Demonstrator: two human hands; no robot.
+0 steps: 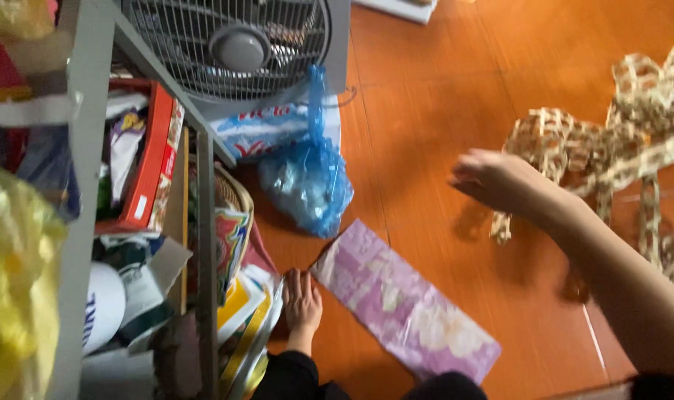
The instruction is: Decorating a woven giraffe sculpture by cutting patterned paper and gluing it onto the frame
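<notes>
My left hand [302, 301] rests flat on the orange floor, fingers together, touching the near corner of a pink flowered plastic bag [403, 304] that lies flat beside it. My right hand [496, 180] hovers above the floor, loosely curled and holding nothing, just left of a pile of woven straw strips [611, 144]. A knotted blue plastic bag [307, 178] sits further back, between the two hands and the fan.
A grey metal shelf [203, 244] at the left is packed with boxes, bags and a yellow sack [15, 281]. A grey fan [237, 44] stands behind on a printed packet [266, 130]. Stacked printed sacks [248, 326] lean at the shelf's foot.
</notes>
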